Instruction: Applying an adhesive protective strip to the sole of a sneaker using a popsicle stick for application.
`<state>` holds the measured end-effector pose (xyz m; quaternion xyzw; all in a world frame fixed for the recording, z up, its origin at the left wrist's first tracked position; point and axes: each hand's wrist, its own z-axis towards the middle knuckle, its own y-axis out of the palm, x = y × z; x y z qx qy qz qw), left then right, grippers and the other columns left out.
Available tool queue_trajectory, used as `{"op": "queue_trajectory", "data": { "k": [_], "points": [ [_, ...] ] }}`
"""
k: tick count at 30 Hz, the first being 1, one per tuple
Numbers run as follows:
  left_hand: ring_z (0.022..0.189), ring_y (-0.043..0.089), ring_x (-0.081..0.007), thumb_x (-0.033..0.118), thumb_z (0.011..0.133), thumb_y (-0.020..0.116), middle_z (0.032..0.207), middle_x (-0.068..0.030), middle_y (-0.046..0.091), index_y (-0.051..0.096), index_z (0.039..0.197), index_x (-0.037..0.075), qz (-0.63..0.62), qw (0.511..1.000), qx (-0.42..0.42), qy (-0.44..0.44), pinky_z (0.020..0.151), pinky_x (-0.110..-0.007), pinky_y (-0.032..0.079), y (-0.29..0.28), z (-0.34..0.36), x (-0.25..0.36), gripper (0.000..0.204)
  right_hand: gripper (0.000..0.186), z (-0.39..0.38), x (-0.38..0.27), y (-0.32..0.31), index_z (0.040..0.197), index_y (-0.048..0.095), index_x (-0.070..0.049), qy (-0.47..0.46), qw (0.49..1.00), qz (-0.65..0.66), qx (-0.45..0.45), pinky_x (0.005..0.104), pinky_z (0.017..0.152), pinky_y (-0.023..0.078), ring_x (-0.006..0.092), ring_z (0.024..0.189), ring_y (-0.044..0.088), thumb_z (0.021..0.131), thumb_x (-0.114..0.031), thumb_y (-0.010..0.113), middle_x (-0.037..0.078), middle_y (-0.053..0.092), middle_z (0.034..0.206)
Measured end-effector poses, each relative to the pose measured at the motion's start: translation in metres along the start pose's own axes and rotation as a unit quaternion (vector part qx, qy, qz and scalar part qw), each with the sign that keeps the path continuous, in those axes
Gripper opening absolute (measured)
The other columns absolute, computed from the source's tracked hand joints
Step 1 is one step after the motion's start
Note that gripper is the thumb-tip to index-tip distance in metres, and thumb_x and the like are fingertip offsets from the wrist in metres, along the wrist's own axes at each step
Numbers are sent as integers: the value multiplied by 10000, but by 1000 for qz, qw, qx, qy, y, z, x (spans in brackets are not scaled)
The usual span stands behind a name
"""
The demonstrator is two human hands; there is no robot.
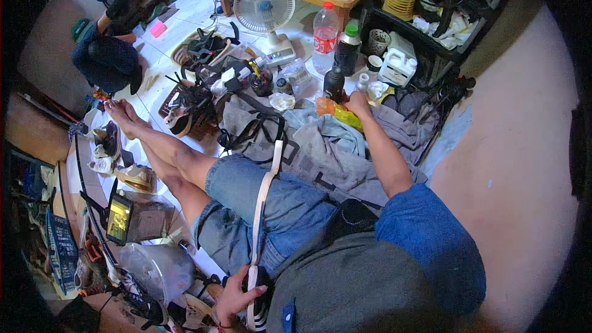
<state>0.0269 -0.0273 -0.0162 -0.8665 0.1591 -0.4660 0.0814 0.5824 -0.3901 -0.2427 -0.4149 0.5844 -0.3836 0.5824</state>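
Near the lower edge, my left hand (237, 299) is closed around a long, narrow cream strip (262, 203). The strip runs up across my denim shorts and bends near its far end. Beside that hand is a black item with white stripes (263, 309), mostly hidden. My right arm stretches forward, and my right hand (357, 105) is against the right side of a dark bottle (333, 84). Its fingers are partly hidden, so the grip does not show. An orange and yellow plastic bag (339, 113) lies just below this hand, on grey cloth (320, 148).
Beyond the bottle stand a large clear bottle with a red cap (325, 40), a green-capped dark bottle (348, 49), a white jug (398, 66) and a fan (265, 9). Baskets of tools (185, 108) lie ahead. Another person (105, 55) sits far left. Shoes (134, 176) and a tablet (119, 219) lie left.
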Motion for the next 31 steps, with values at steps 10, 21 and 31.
{"op": "queue_trajectory", "data": {
  "k": [10, 21, 31],
  "points": [
    [795, 510, -117, 228, 749, 751, 855, -37, 583, 547, 1161, -19, -19, 998, -7, -61, 730, -279, 443, 2, -4, 5, 522, 324, -49, -33, -87, 1126, 509, -28, -46, 806, 444, 388, 355, 590, 511, 242, 671, 672, 920, -210, 681, 143, 686, 854],
    [725, 503, -126, 324, 718, 786, 784, -59, 558, 552, 1133, 6, -27, 999, 15, -23, 662, -312, 453, 5, -3, -8, 573, 168, -170, -178, -184, 1075, 546, -72, -134, 602, 784, 80, 315, 535, 509, 147, 645, 614, 940, -137, 622, 56, 640, 825],
    [716, 483, -178, 359, 706, 775, 774, -101, 527, 556, 1042, 12, 39, 999, 19, 9, 675, -324, 435, 0, 1, 8, 530, 428, -228, -192, -81, 1246, 382, -66, -184, 712, 622, -267, 394, 693, 621, 318, 855, 725, 909, 21, 631, 242, 674, 1021]
  ]
}}
